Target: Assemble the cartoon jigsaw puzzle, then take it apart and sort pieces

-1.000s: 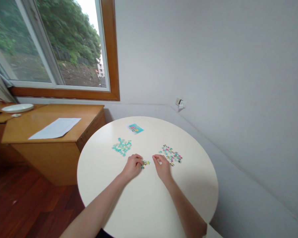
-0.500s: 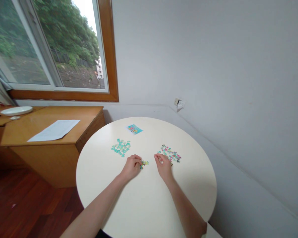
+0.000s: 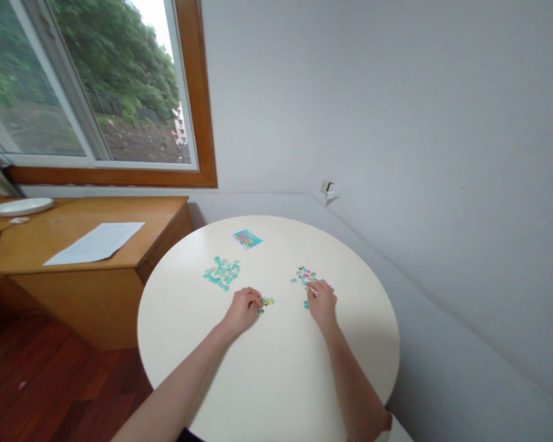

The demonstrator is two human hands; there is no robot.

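My left hand (image 3: 244, 307) rests on the table with curled fingers, closed on the edge of a small cluster of multicoloured jigsaw puzzle pieces (image 3: 268, 301). Part of that cluster is hidden under its fingertips. Over the right-hand pile of mixed-colour puzzle pieces (image 3: 303, 274) is my right hand (image 3: 323, 302). Its thumb and fingers come together at the pile, and whatever lies between them is too small to make out. A teal puzzle piece (image 3: 306, 304) lies just left of this hand. The hand covers some of the pile.
Teal puzzle pieces (image 3: 222, 274) form a loose pile at the left of the round white table (image 3: 267, 374). A colourful picture card (image 3: 247, 239) lies near the far edge. Beyond, a wooden desk (image 3: 161, 236) holds a paper sheet (image 3: 96, 242) and a white plate (image 3: 23, 207).
My right hand has moved right, from beside the small cluster to over the mixed pile. My left hand stays at the cluster. The view has shifted slightly.
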